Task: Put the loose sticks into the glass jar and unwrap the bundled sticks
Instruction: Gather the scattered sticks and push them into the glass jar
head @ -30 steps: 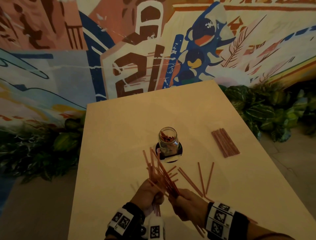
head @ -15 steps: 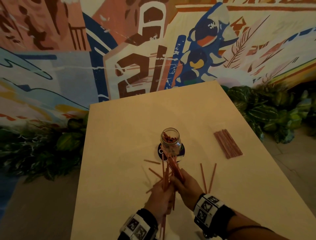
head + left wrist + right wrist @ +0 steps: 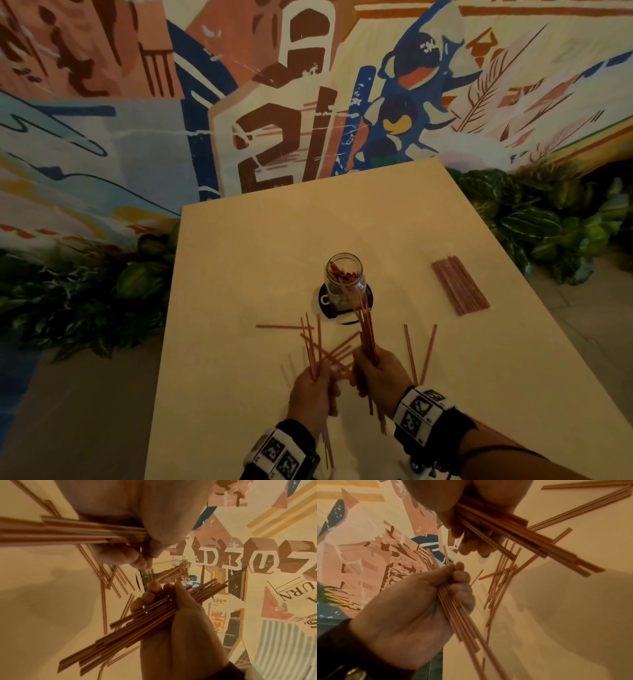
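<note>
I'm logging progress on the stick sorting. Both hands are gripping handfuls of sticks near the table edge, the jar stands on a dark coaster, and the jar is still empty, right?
Not quite: the glass jar is not empty. The head view shows sticks already inside it. The rest holds: the left hand and right hand each grip a handful of sticks, and the jar stands on the dark coaster.

The glass jar (image 3: 344,281) stood upright mid-desk with some thin red sticks already inside. More loose sticks (image 3: 418,349) lay scattered on the desk in front of it. Two handfuls of sticks were held up near the jar. The wrapped bundle (image 3: 460,288) lay flat, off to the right.
</note>
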Demonstrator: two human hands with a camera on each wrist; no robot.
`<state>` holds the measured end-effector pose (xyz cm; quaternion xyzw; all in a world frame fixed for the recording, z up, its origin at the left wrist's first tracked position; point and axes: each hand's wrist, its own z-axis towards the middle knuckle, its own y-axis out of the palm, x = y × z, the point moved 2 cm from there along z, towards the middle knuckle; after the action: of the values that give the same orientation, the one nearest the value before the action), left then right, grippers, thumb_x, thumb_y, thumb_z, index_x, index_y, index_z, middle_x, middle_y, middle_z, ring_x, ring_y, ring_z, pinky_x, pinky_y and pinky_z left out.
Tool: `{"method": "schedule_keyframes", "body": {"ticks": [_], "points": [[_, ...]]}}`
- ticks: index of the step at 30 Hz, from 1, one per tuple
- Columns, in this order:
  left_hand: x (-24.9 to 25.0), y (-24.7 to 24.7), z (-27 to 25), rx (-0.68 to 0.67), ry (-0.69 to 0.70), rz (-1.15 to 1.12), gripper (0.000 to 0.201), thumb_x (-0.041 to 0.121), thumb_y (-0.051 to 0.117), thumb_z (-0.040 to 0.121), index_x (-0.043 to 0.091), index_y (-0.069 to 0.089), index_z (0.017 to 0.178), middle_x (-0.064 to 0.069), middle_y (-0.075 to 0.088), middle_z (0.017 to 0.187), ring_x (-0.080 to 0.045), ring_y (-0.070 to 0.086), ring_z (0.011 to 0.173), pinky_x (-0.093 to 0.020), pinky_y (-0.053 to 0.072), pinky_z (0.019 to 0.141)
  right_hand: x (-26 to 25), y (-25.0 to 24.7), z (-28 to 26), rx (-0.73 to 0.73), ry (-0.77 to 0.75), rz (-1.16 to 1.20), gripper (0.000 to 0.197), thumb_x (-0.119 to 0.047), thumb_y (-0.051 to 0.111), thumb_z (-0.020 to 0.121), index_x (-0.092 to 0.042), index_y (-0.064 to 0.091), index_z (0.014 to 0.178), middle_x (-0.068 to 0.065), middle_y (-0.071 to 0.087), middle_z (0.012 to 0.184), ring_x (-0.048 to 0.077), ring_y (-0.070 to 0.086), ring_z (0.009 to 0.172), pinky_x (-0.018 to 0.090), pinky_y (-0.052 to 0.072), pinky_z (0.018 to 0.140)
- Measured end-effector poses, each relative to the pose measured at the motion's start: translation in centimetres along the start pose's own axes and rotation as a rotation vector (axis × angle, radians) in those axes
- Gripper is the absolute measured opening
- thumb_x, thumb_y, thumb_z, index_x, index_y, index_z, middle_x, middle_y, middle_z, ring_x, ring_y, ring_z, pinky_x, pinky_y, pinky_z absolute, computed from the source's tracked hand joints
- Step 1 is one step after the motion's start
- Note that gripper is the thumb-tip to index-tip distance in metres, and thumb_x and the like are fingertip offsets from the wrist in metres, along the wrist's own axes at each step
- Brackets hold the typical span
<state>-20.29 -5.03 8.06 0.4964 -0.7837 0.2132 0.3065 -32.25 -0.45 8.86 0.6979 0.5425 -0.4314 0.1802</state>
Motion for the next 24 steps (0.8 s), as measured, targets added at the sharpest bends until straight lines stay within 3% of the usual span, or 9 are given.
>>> {"method": "schedule_keyframes", "body": {"ticks": [2, 4, 7, 11, 13, 15, 18, 21, 24], "points": [[0.2, 0.2, 0.0, 0.009, -0.042, -0.089, 0.032, 0.028, 0.039, 0.100, 0.009, 0.058, 0.082, -0.007, 0.065, 0.081, -0.021, 0.060, 0.079, -0.037, 0.047, 0.078, 0.0, 0.1, 0.4, -0.010, 0.003, -0.043, 0.029, -0.033, 0.045, 0.092, -0.021, 0.054, 0.068, -0.003, 0.050, 0.055, 0.013, 0.047, 0.050, 0.036, 0.044, 0.059], [0.3, 0.4, 0.0, -0.001, -0.107, -0.192, 0.034, 0.031, 0.038, 0.100, 0.009, 0.058, 0.084, -0.007, 0.066, 0.099, -0.022, 0.058, 0.101, -0.042, 0.039, 0.093, -0.3, 0.2, 0.6, -0.023, -0.029, -0.077, 0.027, -0.030, 0.046, 0.093, -0.025, 0.052, 0.067, -0.008, 0.046, 0.054, 0.006, 0.042, 0.047, 0.025, 0.037, 0.055], [0.5, 0.8, 0.1, -0.027, -0.150, -0.412, 0.037, 0.028, 0.037, 0.100, 0.003, 0.060, 0.086, -0.016, 0.068, 0.102, -0.031, 0.060, 0.103, -0.048, 0.041, 0.104, -0.6, 1.0, 0.4, -0.088, -0.088, -0.191, 0.019, -0.034, 0.056, 0.088, -0.029, 0.050, 0.070, -0.012, 0.052, 0.065, 0.003, 0.049, 0.062, 0.016, 0.035, 0.056], [0.1, 1.2, 0.8, -0.002, -0.198, -0.554, 0.036, 0.030, 0.043, 0.098, 0.003, 0.066, 0.093, -0.024, 0.065, 0.115, -0.040, 0.059, 0.112, -0.053, 0.044, 0.102, -0.6, 1.9, 0.1, -0.204, -0.107, -0.328, 0.025, -0.041, 0.059, 0.076, -0.022, 0.057, 0.092, 0.000, 0.065, 0.085, 0.011, 0.057, 0.068, 0.023, 0.048, 0.060], [0.1, 1.6, 0.8, -0.010, -0.206, -0.575, 0.037, 0.033, 0.043, 0.098, 0.003, 0.065, 0.102, -0.023, 0.065, 0.115, -0.039, 0.058, 0.113, -0.052, 0.045, 0.102, -0.7, 2.0, 0.3, -0.262, -0.116, -0.397, 0.015, -0.035, 0.059, 0.073, -0.026, 0.054, 0.083, -0.001, 0.061, 0.077, 0.012, 0.056, 0.065, 0.026, 0.048, 0.059], [0.4, 1.9, 0.4, -0.040, -0.210, -0.559, 0.036, 0.033, 0.041, 0.098, 0.006, 0.065, 0.099, -0.019, 0.066, 0.105, -0.034, 0.060, 0.104, -0.048, 0.048, 0.094, -0.9, 1.9, 0.3, -0.324, -0.126, -0.449, 0.011, -0.027, 0.059, 0.073, -0.029, 0.048, 0.070, -0.004, 0.054, 0.068, 0.009, 0.051, 0.060, 0.023, 0.044, 0.058], [0.5, 2.0, 0.3, -0.078, -0.202, -0.541, 0.034, 0.028, 0.039, 0.099, 0.009, 0.066, 0.093, -0.014, 0.067, 0.096, -0.029, 0.061, 0.096, -0.040, 0.048, 0.086, -1.4, 1.6, 0.2, -0.347, -0.127, -0.483, 0.006, -0.023, 0.058, 0.074, -0.020, 0.053, 0.074, 0.000, 0.056, 0.071, 0.014, 0.052, 0.065, 0.028, 0.047, 0.065], [0.2, 2.0, 0.4, -0.141, -0.226, -0.541, 0.030, 0.023, 0.041, 0.097, 0.013, 0.068, 0.090, -0.013, 0.073, 0.085, -0.031, 0.062, 0.090, -0.038, 0.048, 0.079, -1.6, 1.5, 0.0, -0.371, -0.133, -0.529, 0.016, -0.019, 0.055, 0.080, -0.025, 0.048, 0.066, -0.004, 0.053, 0.066, 0.013, 0.050, 0.062, 0.025, 0.042, 0.062], [0.2, 1.9, 0.7, -0.231, -0.277, -0.576, 0.022, 0.024, 0.049, 0.080, 0.015, 0.070, 0.083, -0.011, 0.070, 0.084, -0.030, 0.060, 0.085, -0.035, 0.046, 0.075, -1.8, 1.5, -0.3, -0.381, -0.158, -0.550, 0.006, -0.019, 0.052, 0.083, -0.019, 0.056, 0.088, -0.002, 0.057, 0.077, 0.014, 0.054, 0.069, 0.023, 0.044, 0.067]]}}
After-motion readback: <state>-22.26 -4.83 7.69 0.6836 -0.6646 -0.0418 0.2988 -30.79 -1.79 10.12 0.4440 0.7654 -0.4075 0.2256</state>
